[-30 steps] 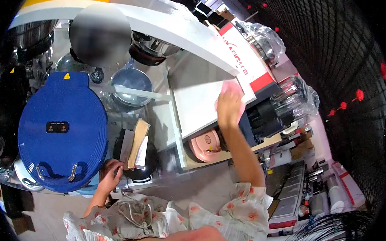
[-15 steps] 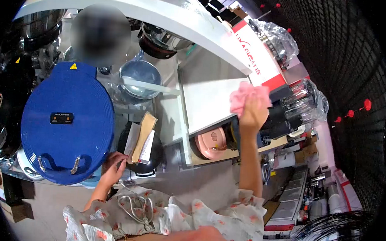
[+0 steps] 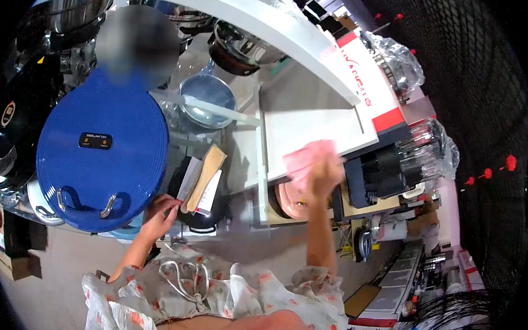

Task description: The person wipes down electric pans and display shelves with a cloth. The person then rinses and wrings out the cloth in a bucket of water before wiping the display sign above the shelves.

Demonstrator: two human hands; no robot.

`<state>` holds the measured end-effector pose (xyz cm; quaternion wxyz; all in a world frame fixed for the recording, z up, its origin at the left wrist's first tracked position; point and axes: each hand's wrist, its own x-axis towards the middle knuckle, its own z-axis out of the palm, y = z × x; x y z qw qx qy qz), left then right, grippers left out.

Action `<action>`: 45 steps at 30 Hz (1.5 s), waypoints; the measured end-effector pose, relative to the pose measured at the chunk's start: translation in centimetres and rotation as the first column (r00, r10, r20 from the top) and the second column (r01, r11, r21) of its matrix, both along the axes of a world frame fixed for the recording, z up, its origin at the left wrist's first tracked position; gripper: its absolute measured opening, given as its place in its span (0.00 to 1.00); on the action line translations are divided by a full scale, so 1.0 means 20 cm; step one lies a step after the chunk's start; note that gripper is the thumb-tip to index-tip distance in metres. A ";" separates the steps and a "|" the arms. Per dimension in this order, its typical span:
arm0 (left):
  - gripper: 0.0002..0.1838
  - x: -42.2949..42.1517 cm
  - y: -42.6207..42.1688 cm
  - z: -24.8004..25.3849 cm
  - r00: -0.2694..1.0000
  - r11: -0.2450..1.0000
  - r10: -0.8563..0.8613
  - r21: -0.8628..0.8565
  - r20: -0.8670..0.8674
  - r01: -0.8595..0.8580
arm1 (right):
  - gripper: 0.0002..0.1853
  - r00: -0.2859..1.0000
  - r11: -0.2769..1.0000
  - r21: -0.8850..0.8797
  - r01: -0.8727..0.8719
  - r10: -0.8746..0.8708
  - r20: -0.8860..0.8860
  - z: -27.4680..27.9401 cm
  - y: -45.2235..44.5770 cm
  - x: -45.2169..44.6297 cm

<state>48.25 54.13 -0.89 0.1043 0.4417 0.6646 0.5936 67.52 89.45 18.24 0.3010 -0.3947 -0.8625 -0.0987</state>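
Observation:
My right hand [image 3: 325, 179] is closed around a crumpled pink cloth [image 3: 307, 160], both blurred by motion. The cloth hangs over the near edge of a white shelf panel [image 3: 305, 128]. Just below it, a pink lidded appliance [image 3: 290, 202] is partly covered by the cloth and hand. At the shelf's front edge rests my left hand [image 3: 161, 216], fingers loosely bent and apart, with nothing visible in them. It lies between a round blue electric griddle [image 3: 102, 168] and a tan paper packet [image 3: 204, 177] on a white card.
A pan [image 3: 208, 99] and steel pots [image 3: 243, 47] stand behind the glass. Dark boxed goods [image 3: 383, 174] and a red-white box [image 3: 364, 74] are on the right. Black appliances [image 3: 22, 110] line the left. A curved white frame [image 3: 225, 1] crosses the top.
My right hand has swept the pink cloth left and toward me, off the corner by the red-white box. The view has shifted slightly; my left hand stays at the shelf edge.

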 end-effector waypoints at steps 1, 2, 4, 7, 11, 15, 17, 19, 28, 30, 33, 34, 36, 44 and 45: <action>0.07 0.00 0.00 0.00 1.000 1.000 -0.004 -0.019 0.002 0.004 | 0.12 0.994 0.974 0.214 -0.073 0.090 -0.069 0.15 0.01 0.02; 0.06 0.00 0.01 0.00 1.000 0.999 -0.009 -0.035 0.001 0.009 | 0.12 0.970 0.700 0.700 -0.139 -0.045 0.238 0.21 0.05 0.04; 0.07 0.01 0.00 0.01 1.000 0.998 -0.003 -0.060 -0.008 0.002 | 0.13 0.973 0.979 0.095 0.180 -0.163 -0.165 0.02 0.03 -0.02; 0.07 0.00 0.00 0.04 0.997 0.997 0.010 -0.081 -0.082 -0.017 | 0.22 0.786 0.856 0.516 0.020 -0.332 0.521 -0.33 -0.09 0.00; 0.08 0.00 0.00 0.06 0.997 0.998 0.014 -0.060 -0.081 -0.019 | 0.20 0.677 0.807 0.518 -0.284 -0.214 0.705 -0.77 0.01 0.08; 0.08 0.00 -0.01 0.06 0.998 0.997 0.008 -0.073 -0.065 -0.013 | 0.19 0.840 0.968 -0.233 -0.093 0.202 0.503 -0.69 -0.09 0.15; 0.08 0.00 0.01 0.05 0.997 0.998 0.014 -0.065 -0.077 -0.019 | 0.18 0.871 0.847 -0.529 -0.045 0.293 0.394 -0.56 -0.12 0.23; 0.07 0.01 0.02 0.03 0.996 0.998 0.018 -0.063 -0.082 -0.023 | 0.18 0.933 0.714 -0.694 -0.086 0.302 0.196 -0.43 -0.13 0.33; 0.06 0.03 0.03 0.00 0.996 0.992 0.029 -0.119 -0.081 -0.039 | 0.25 0.510 0.891 -0.051 -0.452 0.211 -0.834 0.52 -0.23 0.15; 0.06 0.03 0.03 0.01 0.994 0.989 0.047 -0.132 -0.102 -0.060 | 0.28 0.745 0.874 0.394 -0.283 0.459 -0.484 0.49 -0.03 0.10; 0.07 0.02 0.03 -0.02 0.991 0.985 0.059 -0.153 -0.118 -0.077 | 0.32 0.872 0.925 0.380 0.023 0.167 -0.460 0.33 0.01 -0.13; 0.07 0.02 0.03 -0.02 0.987 0.983 0.062 -0.163 -0.146 -0.086 | 0.31 0.878 0.915 0.402 0.029 0.168 -0.447 0.25 0.06 -0.12; 0.06 0.02 0.03 -0.01 0.987 0.986 0.067 -0.139 -0.144 -0.087 | 0.31 0.893 0.895 0.443 0.044 0.164 -0.420 0.12 0.12 -0.11; 0.06 0.01 0.01 0.01 0.993 0.992 0.039 -0.118 -0.109 -0.052 | 0.29 0.632 0.894 -0.306 -0.328 -0.033 -0.774 -0.42 -0.10 -0.06; 0.06 0.00 0.02 0.03 0.993 0.991 0.041 -0.119 -0.113 -0.054 | 0.29 0.588 0.888 -0.306 -0.342 -0.052 -0.807 -0.32 -0.13 -0.08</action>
